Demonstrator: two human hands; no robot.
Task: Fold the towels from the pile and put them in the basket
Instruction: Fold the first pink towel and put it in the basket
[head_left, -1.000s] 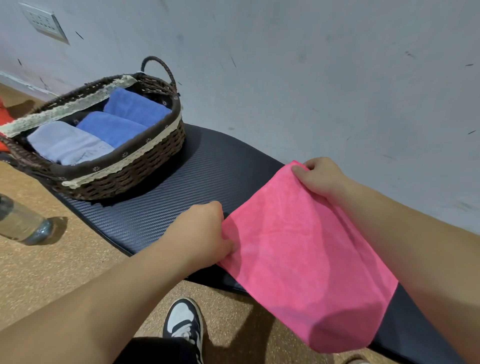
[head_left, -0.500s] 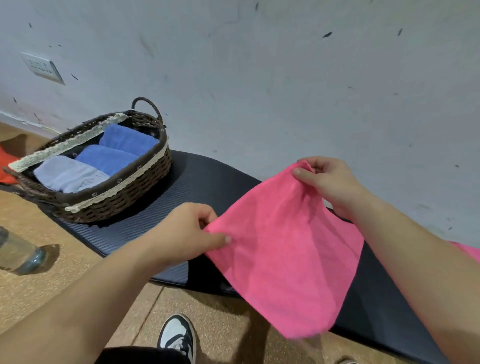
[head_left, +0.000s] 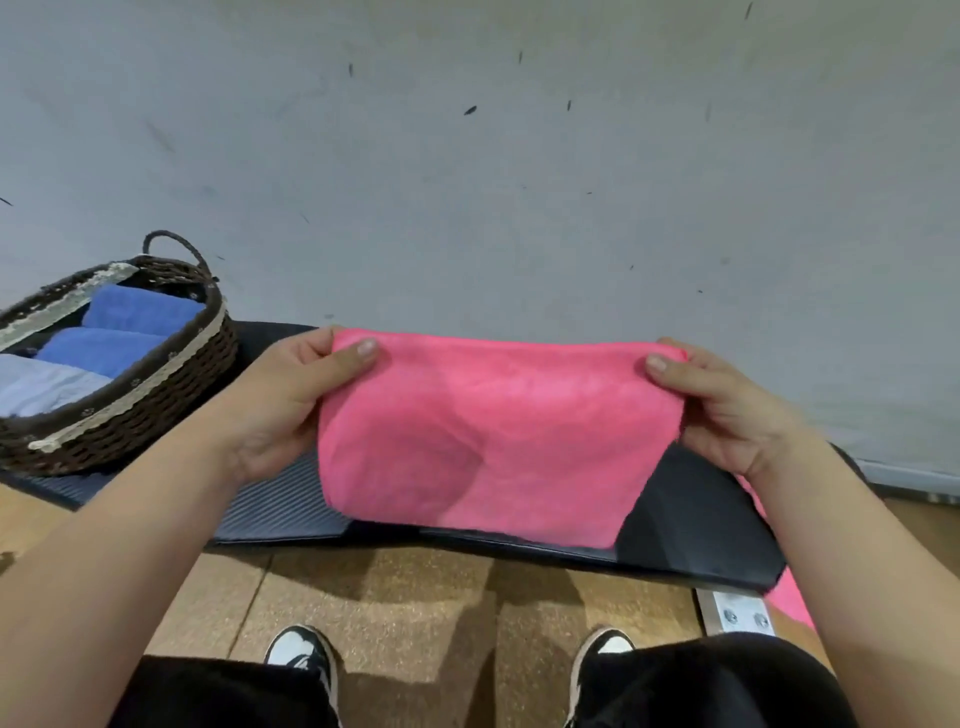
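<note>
Towel: the pink towel (head_left: 493, 431) is held up and stretched wide over the middle of the mat (head_left: 280, 499); its lower edge hangs to the mat's front edge.
Left grip: the upper left corner is pinched by the left hand (head_left: 291, 410), thumb on the front.
Right grip: the upper right corner is pinched likewise by the right hand (head_left: 727, 410).
Basket: the basket (head_left: 171, 358) is set on the mat's left end; two blue towels (head_left: 140, 312) and a pale towel (head_left: 41, 384) are laid folded inside.
Right end: pink cloth (head_left: 789, 597) is seen, mostly hidden by the right arm.
</note>
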